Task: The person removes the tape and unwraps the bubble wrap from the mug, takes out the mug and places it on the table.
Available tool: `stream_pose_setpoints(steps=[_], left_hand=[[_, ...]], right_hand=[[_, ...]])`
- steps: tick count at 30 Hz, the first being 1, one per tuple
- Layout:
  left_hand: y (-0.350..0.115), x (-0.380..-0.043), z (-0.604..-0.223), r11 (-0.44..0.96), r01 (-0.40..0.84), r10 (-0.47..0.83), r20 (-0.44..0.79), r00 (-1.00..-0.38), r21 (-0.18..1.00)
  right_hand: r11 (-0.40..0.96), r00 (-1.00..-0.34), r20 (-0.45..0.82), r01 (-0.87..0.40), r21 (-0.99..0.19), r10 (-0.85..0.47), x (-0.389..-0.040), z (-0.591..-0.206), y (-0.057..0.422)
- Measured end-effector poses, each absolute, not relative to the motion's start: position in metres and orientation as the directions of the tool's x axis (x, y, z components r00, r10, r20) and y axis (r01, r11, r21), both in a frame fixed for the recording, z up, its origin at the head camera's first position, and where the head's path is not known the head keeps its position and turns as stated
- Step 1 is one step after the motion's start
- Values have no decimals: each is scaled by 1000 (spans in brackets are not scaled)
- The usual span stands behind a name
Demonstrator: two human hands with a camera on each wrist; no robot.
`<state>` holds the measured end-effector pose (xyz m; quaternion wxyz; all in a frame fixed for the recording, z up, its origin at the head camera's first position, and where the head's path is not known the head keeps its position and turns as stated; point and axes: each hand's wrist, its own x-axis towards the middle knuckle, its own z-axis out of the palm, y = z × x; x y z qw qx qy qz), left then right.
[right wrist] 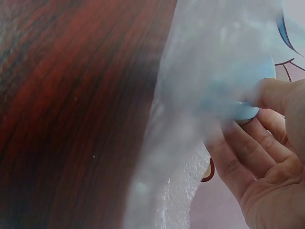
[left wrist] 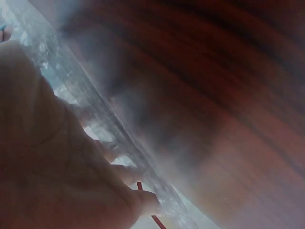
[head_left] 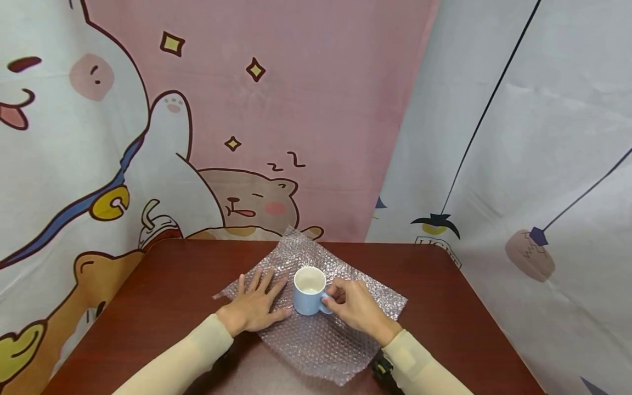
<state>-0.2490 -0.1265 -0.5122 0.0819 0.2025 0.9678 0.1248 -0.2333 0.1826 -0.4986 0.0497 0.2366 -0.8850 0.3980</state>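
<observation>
A light blue mug (head_left: 307, 302) with a white inside stands upright on a sheet of bubble wrap (head_left: 316, 345). My right hand (head_left: 357, 307) pinches the mug's handle on its right side; in the right wrist view the mug (right wrist: 248, 110) is partly blurred behind the wrap's edge, with the thumb and fingers of the right hand (right wrist: 267, 167) at it. My left hand (head_left: 254, 307) lies with spread fingers on the left part of the wrap, its thumb close to the mug. In the left wrist view the left palm (left wrist: 57, 148) stands beside the wrap (left wrist: 107, 114).
The dark red-brown wooden table (head_left: 187, 296) lies under the wrap. Behind it hangs a cartoon-printed cloth (head_left: 321, 109), pink and white. A dark band or device (head_left: 382, 367) sits under the right wrist.
</observation>
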Motion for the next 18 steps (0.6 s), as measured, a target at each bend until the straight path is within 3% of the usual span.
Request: stream_pose_setpoints(steps=[18], left_hand=[[-131, -244, -519, 883, 361, 412, -131, -901, 299]], right_hand=[[632, -886, 270, -460, -624, -377, -232, -495, 182]])
